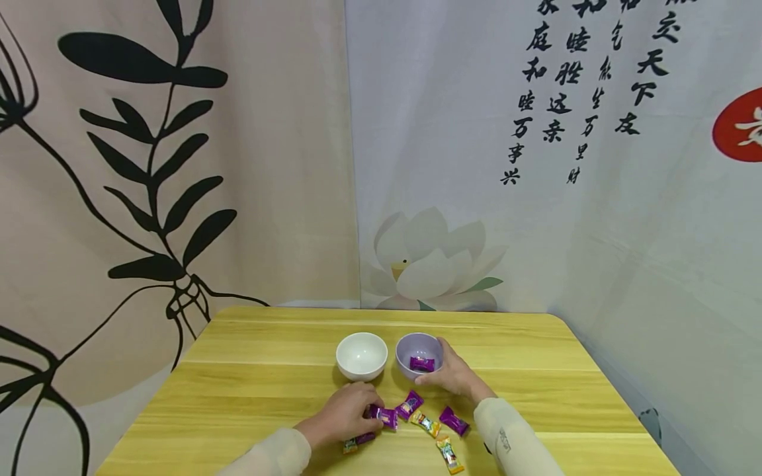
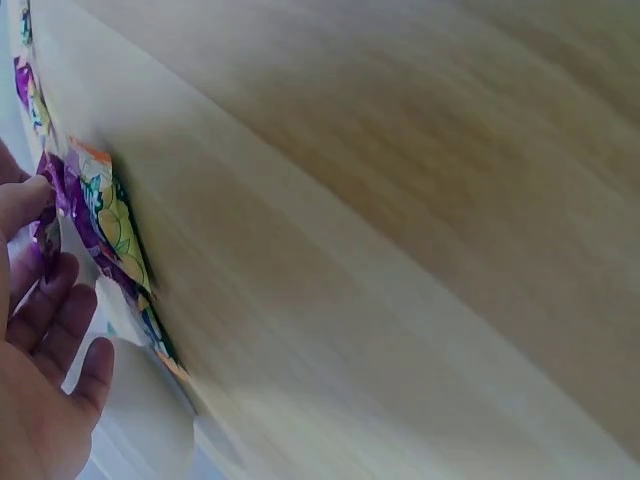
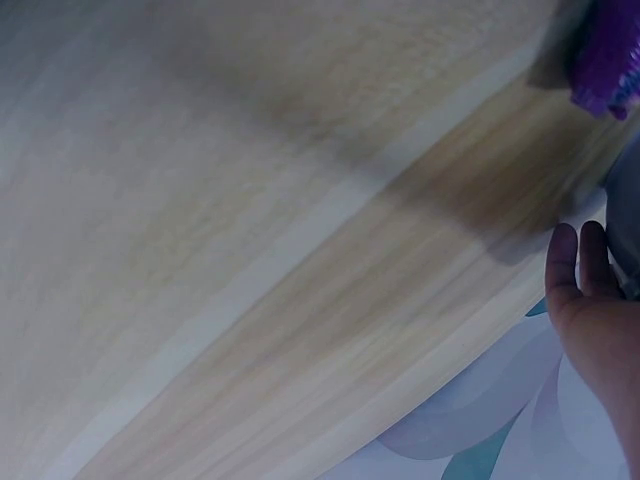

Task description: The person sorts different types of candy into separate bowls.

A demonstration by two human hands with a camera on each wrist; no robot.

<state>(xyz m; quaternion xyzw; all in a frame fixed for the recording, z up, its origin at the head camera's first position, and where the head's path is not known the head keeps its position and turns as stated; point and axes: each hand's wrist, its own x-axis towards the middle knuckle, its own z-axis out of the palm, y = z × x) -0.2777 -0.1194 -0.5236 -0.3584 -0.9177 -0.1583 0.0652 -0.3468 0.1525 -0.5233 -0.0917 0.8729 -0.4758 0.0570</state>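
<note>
My left hand (image 1: 347,411) is low over the table, pinching a purple-wrapped candy (image 1: 387,416) between thumb and fingers. The left wrist view shows the same pinched purple wrapper (image 2: 47,230), with a yellow-and-purple candy (image 2: 110,220) lying beside it on the wood. A lavender bowl (image 1: 405,350) stands to the right, with one purple candy (image 1: 422,364) inside. My right hand (image 1: 457,375) holds this bowl by its right side, thumb at the front and fingers along the rim. In the right wrist view only the bowl's edge (image 3: 625,210) shows by the fingers.
A white bowl (image 1: 361,356) stands left of the lavender one. Loose candies lie between the hands: purple ones (image 1: 409,404) (image 1: 455,421) and yellow ones (image 1: 426,424) (image 1: 449,455). Another candy (image 1: 358,441) is partly under my left hand. A printed cloth hangs behind the wooden table (image 1: 250,370).
</note>
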